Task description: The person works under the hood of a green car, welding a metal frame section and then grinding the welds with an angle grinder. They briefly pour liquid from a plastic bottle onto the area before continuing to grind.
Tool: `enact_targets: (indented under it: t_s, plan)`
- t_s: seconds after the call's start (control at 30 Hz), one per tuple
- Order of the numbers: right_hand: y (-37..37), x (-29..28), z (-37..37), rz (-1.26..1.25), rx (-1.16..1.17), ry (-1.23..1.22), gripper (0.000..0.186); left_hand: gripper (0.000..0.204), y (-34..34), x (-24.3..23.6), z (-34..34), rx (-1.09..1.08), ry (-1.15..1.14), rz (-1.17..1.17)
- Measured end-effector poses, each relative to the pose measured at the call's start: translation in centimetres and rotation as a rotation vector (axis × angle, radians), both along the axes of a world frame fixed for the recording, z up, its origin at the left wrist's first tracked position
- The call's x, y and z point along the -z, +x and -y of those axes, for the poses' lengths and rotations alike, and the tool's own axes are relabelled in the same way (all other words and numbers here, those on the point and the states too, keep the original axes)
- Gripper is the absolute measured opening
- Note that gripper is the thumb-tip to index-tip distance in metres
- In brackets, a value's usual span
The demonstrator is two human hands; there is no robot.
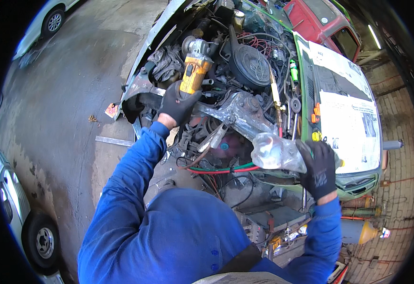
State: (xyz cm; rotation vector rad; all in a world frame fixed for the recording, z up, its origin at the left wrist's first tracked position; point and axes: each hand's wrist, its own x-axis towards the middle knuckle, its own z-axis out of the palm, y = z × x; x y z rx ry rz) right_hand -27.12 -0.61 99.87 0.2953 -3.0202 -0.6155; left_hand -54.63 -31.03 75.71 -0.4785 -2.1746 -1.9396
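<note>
Blue sleeves reach out from me over the engine bay (244, 94). My right hand (318, 168), gloved, wraps its fingers round a clear plastic bottle (275, 152), tipped neck-left above the red and green hoses (221, 169), ready to pour. Farther out, my left hand (178, 104) grips a yellow grinder (193, 71) by its body, head pointed away, clear of the wiring. Newspaper (346, 102) shields the windscreen.

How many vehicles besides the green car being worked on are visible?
3. A white car at top left, a silver car at the lower left edge, and a red vehicle at top right beyond the green car. Others may lie outside the view.
</note>
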Motion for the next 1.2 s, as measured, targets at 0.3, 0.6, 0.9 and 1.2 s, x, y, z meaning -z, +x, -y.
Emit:
enact_targets:
  t_s: [0.3,0.6,0.9,1.2]
  plan:
    - [-22.2,-1.6,-1.6,0.084,-0.125,0.38,0.075,0.041,-0.8,0.9,0.1,-0.006,-0.092,-0.213]
    - [-45.4,7.3,-0.4,-0.122,-0.049,0.274,0.075,0.053,-0.7,0.0,0.4,-0.016,-0.079,-0.114]
    - [-53.6,18.3,-1.3,-0.233,-0.042,0.235,0.071,0.059,-0.7,-0.8,1.0,0.126,-0.092,0.052]
    - [-50.3,18.8,-0.8,-0.152,0.047,0.206,0.101,0.059,-0.5,-0.4,0.7,0.077,-0.126,0.02]
